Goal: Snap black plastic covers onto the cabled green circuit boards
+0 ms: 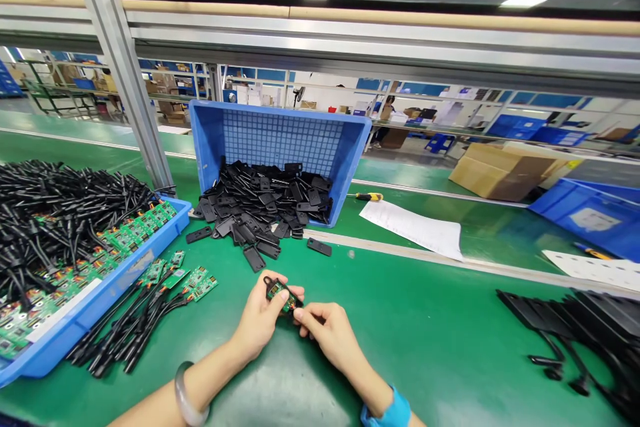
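Both hands meet over the green mat at the table's front. My left hand (260, 317) grips a small black plastic housing (280, 293) with a green circuit board inside it. My right hand (327, 330) pinches the same piece at its right end. Just left of my hands lie several green circuit boards with black cables (150, 307). Beyond my hands, a tipped blue crate (280, 140) spills a heap of black plastic housings (265, 207) onto the mat.
A blue tray (100, 293) at the left holds many cabled boards. Behind the crate lie a white paper (415, 227) and a screwdriver (367, 197). Black parts (580, 333) lie at right, with a cardboard box (505, 170) and another blue crate (595, 217) farther back.
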{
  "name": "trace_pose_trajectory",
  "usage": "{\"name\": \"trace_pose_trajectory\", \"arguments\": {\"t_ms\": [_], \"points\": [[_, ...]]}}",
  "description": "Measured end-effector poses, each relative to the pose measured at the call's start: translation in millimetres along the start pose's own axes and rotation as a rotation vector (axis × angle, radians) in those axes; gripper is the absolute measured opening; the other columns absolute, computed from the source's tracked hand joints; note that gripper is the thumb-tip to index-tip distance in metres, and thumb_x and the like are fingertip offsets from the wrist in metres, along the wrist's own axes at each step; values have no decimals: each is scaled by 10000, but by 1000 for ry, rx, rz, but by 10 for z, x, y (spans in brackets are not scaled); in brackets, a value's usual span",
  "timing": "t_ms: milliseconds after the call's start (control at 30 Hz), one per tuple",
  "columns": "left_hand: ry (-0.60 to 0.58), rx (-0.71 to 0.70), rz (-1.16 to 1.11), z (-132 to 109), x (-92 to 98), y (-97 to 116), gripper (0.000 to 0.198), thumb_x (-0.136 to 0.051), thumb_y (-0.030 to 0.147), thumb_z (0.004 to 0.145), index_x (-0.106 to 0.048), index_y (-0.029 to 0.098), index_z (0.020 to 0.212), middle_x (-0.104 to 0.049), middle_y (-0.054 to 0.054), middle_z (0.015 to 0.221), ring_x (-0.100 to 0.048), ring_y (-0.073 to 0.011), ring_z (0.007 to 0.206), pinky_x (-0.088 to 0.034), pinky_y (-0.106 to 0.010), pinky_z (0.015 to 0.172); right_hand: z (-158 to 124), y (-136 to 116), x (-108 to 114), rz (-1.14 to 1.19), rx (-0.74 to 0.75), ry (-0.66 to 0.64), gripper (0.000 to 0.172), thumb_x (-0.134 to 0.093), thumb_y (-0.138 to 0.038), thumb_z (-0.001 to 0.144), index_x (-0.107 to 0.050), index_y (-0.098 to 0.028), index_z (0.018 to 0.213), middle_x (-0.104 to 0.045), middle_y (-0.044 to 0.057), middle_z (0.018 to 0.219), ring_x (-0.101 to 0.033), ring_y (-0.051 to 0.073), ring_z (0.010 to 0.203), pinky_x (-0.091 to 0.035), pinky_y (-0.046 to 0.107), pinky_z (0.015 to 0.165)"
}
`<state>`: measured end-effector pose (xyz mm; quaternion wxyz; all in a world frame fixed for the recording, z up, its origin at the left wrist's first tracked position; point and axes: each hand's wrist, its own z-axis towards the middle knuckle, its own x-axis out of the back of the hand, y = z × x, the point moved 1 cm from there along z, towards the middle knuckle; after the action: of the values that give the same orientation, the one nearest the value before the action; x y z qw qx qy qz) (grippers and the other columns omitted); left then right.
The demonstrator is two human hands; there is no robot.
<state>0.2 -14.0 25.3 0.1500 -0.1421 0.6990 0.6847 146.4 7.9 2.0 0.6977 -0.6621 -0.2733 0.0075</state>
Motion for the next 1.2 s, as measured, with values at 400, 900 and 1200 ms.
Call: {"name": "trace_pose_trajectory", "arguments": {"t_ms": [400,900,1200], "points": [[-223,129,506,58,26,-154,183,-528,314,803,-599,144,810,-667,-42,682,-532,-105,470,-407,-202,475,-81,-108,184,-515,684,286,204,-459,-218,959,-660,-182,957,-592,50,797,-548,151,729,-415,247,646],[-283,87,779,53,33,-163,168,-447,249,789,-587,156,784,-698,-13,690,-581,-120,478,-430,-199,479,-18,-57,170,-628,826,310,209,-475,-233,964,-649,-175,865,-628,38,745,-528,155,676,-401,272,609],[-269,85,808,66,38,-155,175,-439,239,785,-590,158,750,-698,-11,679,-591,-120,482,-423,-192,477,-17,-58,164,-662,858,318,212,-471,-238,966,-664,-175,906,-640,43,749,-516,157,670,-385,279,593]]}}
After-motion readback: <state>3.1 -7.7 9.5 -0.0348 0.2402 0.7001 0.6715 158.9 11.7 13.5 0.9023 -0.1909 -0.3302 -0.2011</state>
